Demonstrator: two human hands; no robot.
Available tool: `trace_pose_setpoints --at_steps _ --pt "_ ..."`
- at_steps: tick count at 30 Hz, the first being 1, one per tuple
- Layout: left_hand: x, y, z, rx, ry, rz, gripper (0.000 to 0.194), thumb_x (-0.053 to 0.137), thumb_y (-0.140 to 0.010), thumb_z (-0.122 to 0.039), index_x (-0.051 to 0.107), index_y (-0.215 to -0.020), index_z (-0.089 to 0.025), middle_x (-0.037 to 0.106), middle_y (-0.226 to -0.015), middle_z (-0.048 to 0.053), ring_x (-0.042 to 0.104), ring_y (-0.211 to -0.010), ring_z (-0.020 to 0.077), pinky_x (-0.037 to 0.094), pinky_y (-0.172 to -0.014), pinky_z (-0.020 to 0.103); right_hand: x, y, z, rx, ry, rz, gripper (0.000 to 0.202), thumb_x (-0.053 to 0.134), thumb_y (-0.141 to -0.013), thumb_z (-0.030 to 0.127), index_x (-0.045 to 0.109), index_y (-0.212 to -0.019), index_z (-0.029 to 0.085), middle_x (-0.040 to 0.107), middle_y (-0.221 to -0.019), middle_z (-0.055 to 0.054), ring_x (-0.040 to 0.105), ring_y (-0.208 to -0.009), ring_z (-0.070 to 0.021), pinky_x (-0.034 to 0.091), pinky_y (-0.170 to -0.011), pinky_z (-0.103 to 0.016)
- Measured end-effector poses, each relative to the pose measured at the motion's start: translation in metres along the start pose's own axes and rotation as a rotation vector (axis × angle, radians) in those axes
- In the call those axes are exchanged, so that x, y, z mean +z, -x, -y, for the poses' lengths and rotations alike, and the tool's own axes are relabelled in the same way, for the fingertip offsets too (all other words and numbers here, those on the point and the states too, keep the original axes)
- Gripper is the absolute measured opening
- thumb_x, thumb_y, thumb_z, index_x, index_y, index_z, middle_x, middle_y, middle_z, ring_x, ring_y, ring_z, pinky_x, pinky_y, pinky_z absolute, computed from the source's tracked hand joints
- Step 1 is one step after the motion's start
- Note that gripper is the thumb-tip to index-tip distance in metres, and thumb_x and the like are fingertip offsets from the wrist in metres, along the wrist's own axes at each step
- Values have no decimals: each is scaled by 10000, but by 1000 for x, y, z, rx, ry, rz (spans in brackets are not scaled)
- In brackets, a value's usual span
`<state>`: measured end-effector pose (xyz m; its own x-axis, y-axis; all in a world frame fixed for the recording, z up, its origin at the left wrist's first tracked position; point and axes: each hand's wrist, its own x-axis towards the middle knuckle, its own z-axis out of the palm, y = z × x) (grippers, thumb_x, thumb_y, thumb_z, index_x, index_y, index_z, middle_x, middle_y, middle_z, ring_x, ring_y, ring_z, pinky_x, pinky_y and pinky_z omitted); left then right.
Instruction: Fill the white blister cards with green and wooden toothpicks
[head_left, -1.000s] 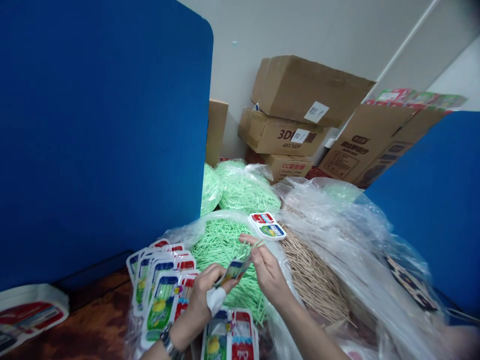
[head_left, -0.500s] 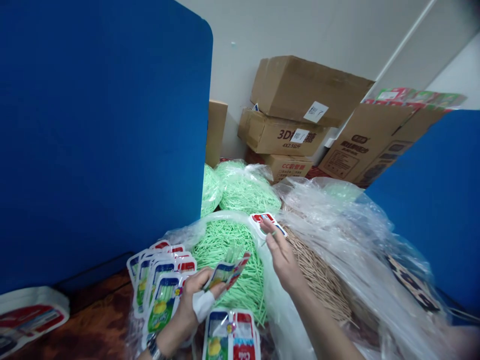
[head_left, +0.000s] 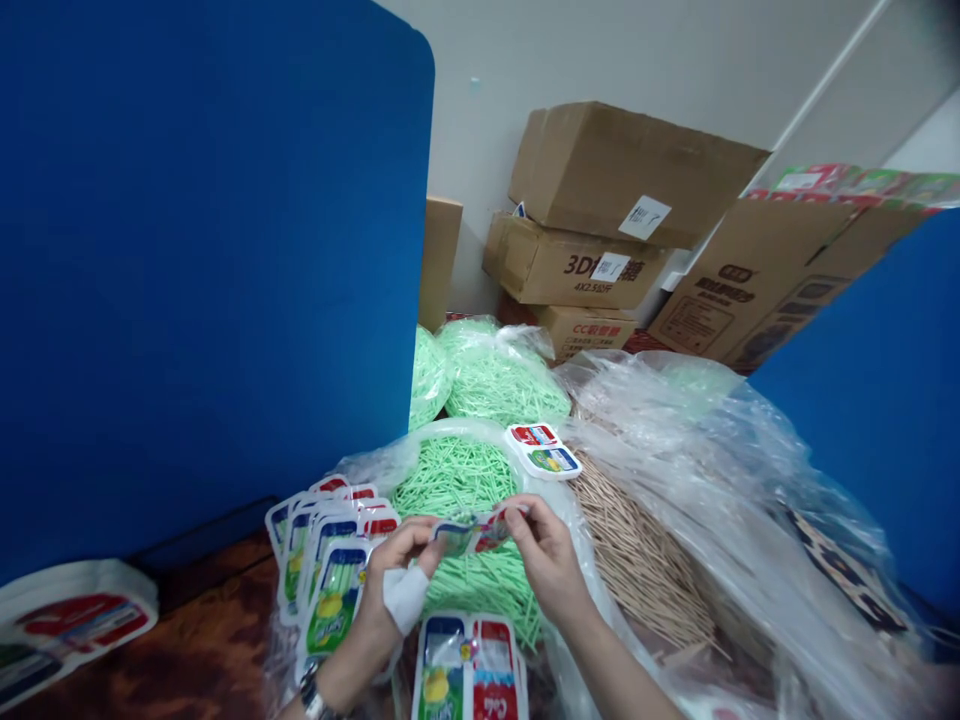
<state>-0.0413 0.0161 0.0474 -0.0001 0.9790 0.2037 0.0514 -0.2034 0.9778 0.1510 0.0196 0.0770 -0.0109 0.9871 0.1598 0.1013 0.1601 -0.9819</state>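
Note:
Between my hands is a two-part printed pouch [head_left: 474, 535], one half green and blue, the other red, held above an open bag of green sticks [head_left: 465, 465]. My left hand [head_left: 397, 575], with a white wrap at the thumb, closes on its left edge. The fingers of my right hand [head_left: 546, 550] pinch its right edge. Below, a stack of similar pouches [head_left: 471, 670] shows Sprite and Cola prints. To the left, more filled pouches [head_left: 334, 590] lie fanned out. A flat printed pouch [head_left: 544, 451] rests at the rim of the bag, beyond my right hand.
Brown sticks [head_left: 637, 550] lie in a clear plastic bag [head_left: 735, 480] on the right. Tied bags of green sticks [head_left: 502, 375] sit behind. Cardboard boxes [head_left: 592, 260] stand against the wall. A blue partition [head_left: 210, 250] rises at left, beside a stack of printed pieces [head_left: 82, 620].
My right hand has come back from the flat pouch at the bag's rim and now grips the right edge of the held pouch. My left hand keeps its hold.

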Motion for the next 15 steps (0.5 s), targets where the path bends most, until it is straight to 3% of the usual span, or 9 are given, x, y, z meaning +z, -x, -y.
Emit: trace_pose_setpoints --at_steps 3,5,7,9,13,15 --pt "1 1 3 -11 6 14 281 607 -821 -385 657 -661 -160 692 -893 106 634 -857 239 498 -751 325 1 1 -2 -7 5 12 228 544 -892 407 597 -852 189 569 -713 3 526 -656 -148 431 -612 -259" --pt "1 2 6 -67 71 -4 221 634 -794 -377 667 -801 -158 696 -882 104 645 -830 234 516 -711 323 1 2 -3 -16 -1 -8 226 534 -898 407 593 -855 193 576 -726 0 535 -673 -153 436 -625 -263" --pt "1 3 6 -99 128 -11 396 722 -706 -327 622 -1054 -166 695 -978 113 646 -899 245 524 -737 332 1 3 -4 -14 -3 26 230 531 -900 409 590 -856 192 585 -734 -5 544 -680 -159 442 -635 -271" --pt "1 4 4 -103 129 41 585 773 -639 -263 565 -1180 -181 681 -1060 115 636 -957 255 519 -777 338 1 3 -4 -7 -4 50 237 529 -901 413 588 -859 188 588 -741 -9 545 -681 -160 442 -637 -274" --pt "-1 6 -4 -139 43 170 188 696 -743 -280 671 -877 -151 694 -801 52 637 -730 201 508 -664 294 1 4 -3 10 -22 35 241 527 -903 417 580 -860 187 571 -736 1 529 -681 -148 433 -638 -261" --pt "-2 8 -8 -143 17 173 150 693 -750 -277 660 -821 -149 682 -751 32 617 -683 184 493 -633 279 2 4 -3 21 -31 62 247 526 -903 420 575 -846 185 564 -725 4 526 -676 -143 433 -635 -257"
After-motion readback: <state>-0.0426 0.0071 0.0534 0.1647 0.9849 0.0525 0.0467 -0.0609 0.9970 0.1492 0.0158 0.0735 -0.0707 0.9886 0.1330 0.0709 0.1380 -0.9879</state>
